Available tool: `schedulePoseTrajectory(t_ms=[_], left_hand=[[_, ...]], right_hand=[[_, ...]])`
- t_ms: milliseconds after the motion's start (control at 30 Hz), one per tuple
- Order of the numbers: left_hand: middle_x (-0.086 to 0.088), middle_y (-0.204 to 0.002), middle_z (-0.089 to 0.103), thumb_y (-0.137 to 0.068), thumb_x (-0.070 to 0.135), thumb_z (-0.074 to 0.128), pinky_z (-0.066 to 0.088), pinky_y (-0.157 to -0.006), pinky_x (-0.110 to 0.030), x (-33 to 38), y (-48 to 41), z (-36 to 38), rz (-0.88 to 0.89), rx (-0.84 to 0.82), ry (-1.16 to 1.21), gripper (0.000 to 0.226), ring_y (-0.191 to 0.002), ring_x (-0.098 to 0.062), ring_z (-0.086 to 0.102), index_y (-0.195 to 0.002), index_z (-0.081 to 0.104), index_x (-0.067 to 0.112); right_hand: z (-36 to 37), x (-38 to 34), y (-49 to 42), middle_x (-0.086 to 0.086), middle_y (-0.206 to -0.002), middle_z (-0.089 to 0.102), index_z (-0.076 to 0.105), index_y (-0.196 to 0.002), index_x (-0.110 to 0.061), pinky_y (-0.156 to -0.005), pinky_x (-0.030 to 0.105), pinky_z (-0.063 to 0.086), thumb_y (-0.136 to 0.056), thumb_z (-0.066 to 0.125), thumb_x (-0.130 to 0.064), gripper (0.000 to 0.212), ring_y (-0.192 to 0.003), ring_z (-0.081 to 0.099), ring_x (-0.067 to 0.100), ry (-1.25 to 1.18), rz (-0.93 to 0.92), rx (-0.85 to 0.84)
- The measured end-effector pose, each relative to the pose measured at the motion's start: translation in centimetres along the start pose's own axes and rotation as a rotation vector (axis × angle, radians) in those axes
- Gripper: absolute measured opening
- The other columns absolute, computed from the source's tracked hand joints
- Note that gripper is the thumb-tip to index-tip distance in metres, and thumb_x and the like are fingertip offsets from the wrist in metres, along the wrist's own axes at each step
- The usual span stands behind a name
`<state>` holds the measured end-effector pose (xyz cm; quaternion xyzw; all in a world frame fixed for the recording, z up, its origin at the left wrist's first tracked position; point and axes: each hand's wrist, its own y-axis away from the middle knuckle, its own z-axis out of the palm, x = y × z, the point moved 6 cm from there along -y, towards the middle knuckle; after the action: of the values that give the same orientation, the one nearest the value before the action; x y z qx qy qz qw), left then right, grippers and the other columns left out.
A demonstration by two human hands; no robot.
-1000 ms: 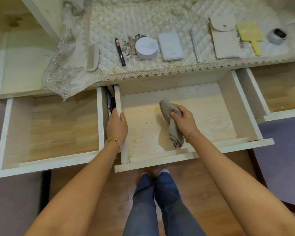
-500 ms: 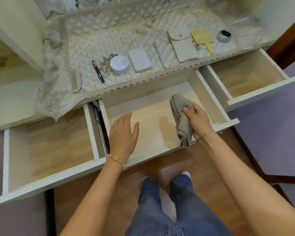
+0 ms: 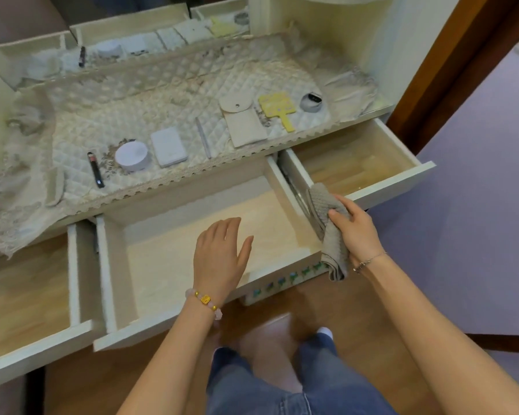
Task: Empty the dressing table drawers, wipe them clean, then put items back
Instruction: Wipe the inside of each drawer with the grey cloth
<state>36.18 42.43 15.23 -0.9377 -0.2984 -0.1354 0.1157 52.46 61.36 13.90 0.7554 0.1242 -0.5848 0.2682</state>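
Rightward is where the cloth (image 3: 330, 232) has gone since half a second back. Then it hung over the floor of the middle drawer (image 3: 288, 202). Now it drapes across that drawer's right wall and the gap to the right drawer (image 3: 400, 183), with its lower end hanging past the middle drawer's front corner. The right hand (image 3: 355, 235) carries it, fingers (image 3: 339, 220) and thumb curled round the bunched fabric in a firm hold. The left hand (image 3: 219, 256), which a second ago gripped the middle drawer's left wall, now hovers over its floor. Its fingers (image 3: 224, 232) are straight and a little spread, holding nothing; whether the palm touches the wood I cannot tell.

All three drawers stand pulled out and bare, the left drawer (image 3: 74, 274) included, so emptying looks done and wiping is the step in hand. My guess is that the middle drawer is finished and the right one comes next. That move calls for lowering the cloth inside the right drawer and pressing it flat on the floor, perhaps with the left hand steadying the front.

Up on the surface (image 3: 162, 100) the taken-out things wait in a row near the front edge: lipstick (image 3: 95, 169), round tin (image 3: 132, 156), white box (image 3: 169, 147), pen (image 3: 203, 137), pouch (image 3: 241, 122), yellow mirror (image 3: 277, 110) and a small grey case (image 3: 311, 101), all apart from the hands.
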Motion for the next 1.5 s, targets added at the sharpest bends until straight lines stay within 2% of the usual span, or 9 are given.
schedulePoseTrajectory(t_ms=[133, 267, 400, 600, 933, 1100, 1233, 1333, 1500], left_hand=[[-0.010, -0.121, 0.061, -0.092, 0.037, 0.044, 0.043, -0.093, -0.040, 5.7, -1.5, 2.8, -0.012, -0.002, 0.010, 0.045, -0.112, -0.029, 0.056, -0.124, 0.055, 0.008], [-0.010, -0.125, 0.059, -0.094, 0.035, 0.048, 0.040, -0.096, -0.039, 9.6, -2.7, 5.3, -0.029, -0.029, 0.001, 0.043, -0.115, -0.028, 0.053, -0.127, 0.053, 0.008], [-0.010, -0.127, 0.058, -0.095, 0.037, 0.044, 0.040, -0.096, -0.038, 12.2, -4.6, 6.8, -0.015, -0.040, -0.001, 0.045, -0.116, -0.027, 0.053, -0.128, 0.052, 0.008], [-0.010, -0.123, 0.060, -0.092, 0.039, 0.040, 0.041, -0.094, -0.038, 13.9, -8.7, 8.8, -0.030, -0.038, 0.016, 0.048, -0.113, -0.028, 0.055, -0.125, 0.054, 0.007], [-0.012, -0.132, 0.053, -0.095, 0.034, 0.046, 0.036, -0.103, -0.035, 12.5, -18.1, 13.3, -0.150, -0.059, 0.090, 0.047, -0.122, -0.027, 0.048, -0.132, 0.046, 0.005], [-0.014, -0.151, 0.026, -0.096, 0.030, 0.046, 0.017, -0.111, -0.026, 11.6, -21.1, 16.9, -0.386, -0.106, 0.329, 0.063, -0.139, -0.024, 0.025, -0.145, 0.019, 0.003], [-0.010, -0.155, 0.018, -0.096, 0.030, 0.045, 0.017, -0.112, -0.027, 10.7, -21.4, 19.6, -0.689, -0.118, 0.552, 0.067, -0.141, -0.022, 0.019, -0.147, 0.010, 0.006], [-0.007, -0.151, 0.030, -0.097, 0.035, 0.043, 0.024, -0.109, -0.030, 10.2, -21.4, 20.7, -0.841, -0.066, 0.712, 0.061, -0.138, -0.022, 0.028, -0.147, 0.019, 0.009], [-0.003, -0.128, 0.052, -0.099, 0.030, 0.039, 0.029, -0.084, -0.014, 10.4, -21.6, 20.9, -0.901, 0.097, 0.812, 0.041, -0.111, -0.006, 0.043, -0.135, 0.042, 0.011]], right_hand=[[-5.5, 0.1, -2.3, 0.004, -0.128, 0.056, 0.049, -0.132, -0.017, -0.099, 0.034, 0.046, -0.093, 0.051, -0.010, 0.039, -0.116, 0.054, 0.016, 0.048, -0.037, -0.029], [-9.6, 0.2, -4.3, -0.002, -0.122, 0.055, 0.049, -0.131, -0.017, -0.083, 0.011, 0.046, -0.093, 0.050, -0.009, 0.039, -0.106, 0.054, 0.006, 0.107, -0.082, -0.039], [-12.0, 0.4, -6.6, -0.003, -0.117, 0.056, 0.051, -0.129, -0.017, -0.080, 0.009, 0.047, -0.093, 0.051, -0.007, 0.038, -0.106, 0.053, 0.008, 0.111, -0.090, -0.038], [-13.2, 0.4, -11.1, 0.000, -0.124, 0.056, 0.050, -0.131, -0.017, -0.094, 0.025, 0.045, -0.093, 0.052, -0.009, 0.039, -0.112, 0.053, 0.011, 0.157, -0.095, -0.050], [-11.0, -2.3, -23.7, -0.005, -0.114, 0.058, 0.054, -0.126, -0.014, -0.080, 0.001, 0.042, -0.092, 0.051, -0.005, 0.036, -0.104, 0.054, 0.006, 0.251, -0.165, -0.181], [-10.0, -1.3, -28.4, -0.002, -0.119, 0.058, 0.052, -0.128, -0.017, -0.091, 0.020, 0.042, -0.093, 0.049, -0.009, 0.036, -0.109, 0.053, 0.010, 0.393, -0.133, -0.274], [-10.0, 0.5, -29.6, 0.005, -0.119, 0.061, 0.054, -0.127, -0.017, -0.095, 0.029, 0.045, -0.093, 0.048, -0.007, 0.036, -0.109, 0.055, 0.017, 0.448, -0.104, -0.337], [-10.4, 1.4, -30.1, 0.004, -0.115, 0.062, 0.056, -0.124, -0.016, -0.092, 0.026, 0.045, -0.092, 0.049, -0.006, 0.035, -0.107, 0.056, 0.016, 0.426, -0.082, -0.348], [-11.0, 2.5, -30.8, -0.002, -0.120, 0.058, 0.055, -0.126, -0.016, -0.092, 0.022, 0.041, -0.093, 0.049, -0.007, 0.035, -0.110, 0.052, 0.011, 0.397, -0.062, -0.372]])
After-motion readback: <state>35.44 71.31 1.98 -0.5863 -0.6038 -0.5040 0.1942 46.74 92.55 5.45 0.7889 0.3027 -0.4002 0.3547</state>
